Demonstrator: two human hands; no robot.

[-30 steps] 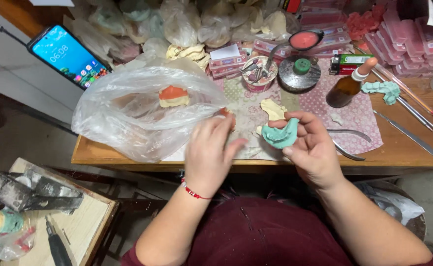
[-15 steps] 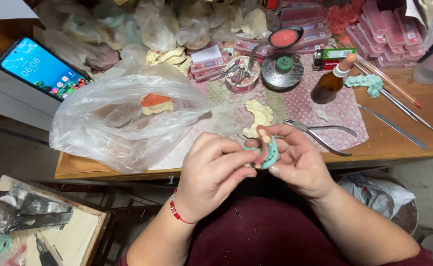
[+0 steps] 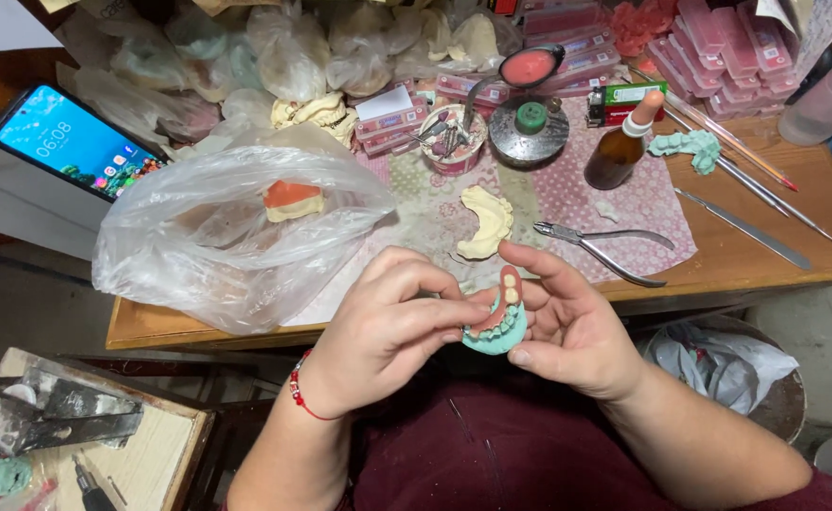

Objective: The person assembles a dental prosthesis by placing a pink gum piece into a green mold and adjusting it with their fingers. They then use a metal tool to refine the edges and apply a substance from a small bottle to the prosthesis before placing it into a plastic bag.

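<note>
My right hand (image 3: 572,326) cradles a teal dental cast (image 3: 499,329) topped with a pink wax rim and a few teeth, held upright between thumb and fingers over my lap. My left hand (image 3: 383,326), with a red bead bracelet at the wrist, pinches the cast's left edge with thumb and forefinger. Both hands hover just in front of the wooden table's front edge (image 3: 208,331). A cream plaster cast (image 3: 487,220) lies on the patterned cloth just beyond my fingers.
A clear plastic bag (image 3: 217,237) holding an orange-topped cast sits at the left. Pliers (image 3: 605,248), a brown bottle (image 3: 624,142), long metal tools (image 3: 747,222), a burner (image 3: 528,132), pink boxes and a phone (image 3: 70,142) crowd the table. A toolbox (image 3: 85,445) stands lower left.
Both hands drew back from the table toward my lap with the teal cast. The cast has been turned upright, and my left hand now pinches it.
</note>
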